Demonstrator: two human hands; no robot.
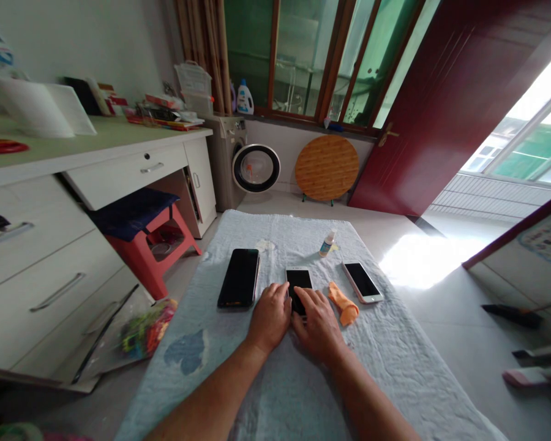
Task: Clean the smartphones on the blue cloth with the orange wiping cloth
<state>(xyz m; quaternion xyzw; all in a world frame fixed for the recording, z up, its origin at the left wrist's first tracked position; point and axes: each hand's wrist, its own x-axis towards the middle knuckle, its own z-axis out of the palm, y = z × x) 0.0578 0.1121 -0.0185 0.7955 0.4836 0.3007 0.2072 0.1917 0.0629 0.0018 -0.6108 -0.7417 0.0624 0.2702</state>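
A white-framed smartphone (299, 278) with a dark screen lies on the cloth between my hands, its lower part covered by them. My left hand (272, 312) is closed against its left edge, fingers curled. Over its right side and lower screen bends my right hand (318, 321), closed on that side with the thumb near the bottom end. To the left rests a larger black smartphone (239, 277). An orange cloth (344, 304) lies bunched beside my right hand, and another white smartphone (362, 282) is farther right. Behind them stands a small spray bottle (327, 244).
A pale blue quilted cloth (275, 229) covers the table. On the left are a red stool (158, 245) with a dark cushion and a white desk (133, 144). Beyond are a washing machine with its round door (256, 168) open, a folded round table (327, 167) and a red door (422, 116).
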